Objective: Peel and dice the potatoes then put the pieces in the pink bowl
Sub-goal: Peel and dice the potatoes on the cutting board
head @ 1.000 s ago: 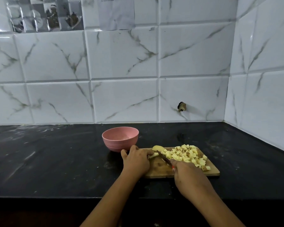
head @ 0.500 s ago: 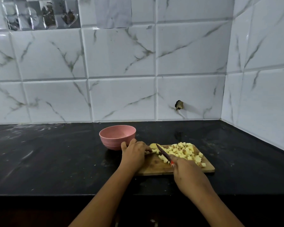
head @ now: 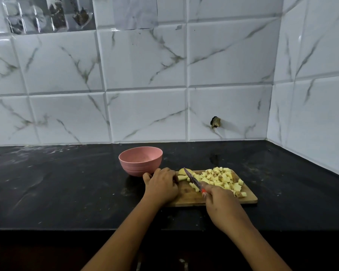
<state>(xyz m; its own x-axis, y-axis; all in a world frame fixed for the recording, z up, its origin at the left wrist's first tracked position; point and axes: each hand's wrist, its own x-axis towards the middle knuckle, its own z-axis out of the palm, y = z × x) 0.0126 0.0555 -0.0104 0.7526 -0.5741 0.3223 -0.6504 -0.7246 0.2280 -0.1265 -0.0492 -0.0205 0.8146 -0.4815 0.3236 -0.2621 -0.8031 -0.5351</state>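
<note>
- Wall [head: 145, 75]: white marble-pattern tiles fill the upper half of the frame. A small dark hole sits right of centre.
- Countertop [head: 67, 182]: black stone spans the middle band of the frame.
- Cutting board [head: 186, 194]: wooden, lies flat on the countertop, right of centre.
- Pink bowl [head: 140, 160]: upright, just beside the board's left end and up-left of it. No pieces show inside it.
- Diced potato [head: 219, 178]: a pale yellow heap covers the right and upper part of the board. Some cubes carry brown flecks.
- Right hand [head: 221, 202]: at the board's lower edge, with its fingers wrapped around the knife's red handle.
- Left hand [head: 161, 185]: at the board's left end, with its fingers curled down onto the uncut potato piece to steady it.
- Knife [head: 192, 178]: the blade's long axis runs from the handle at lower right to the tip at upper left.
- Uncut potato piece [head: 183, 173]: at the board's upper left corner, immediately right of the left fingertips, under the blade tip.

Judgement: the dicing is nearly finished. The next cut falls close to the left fingertips, so they probably need to stay tucked. The left hand is nearer the bowl for the transfer.
</note>
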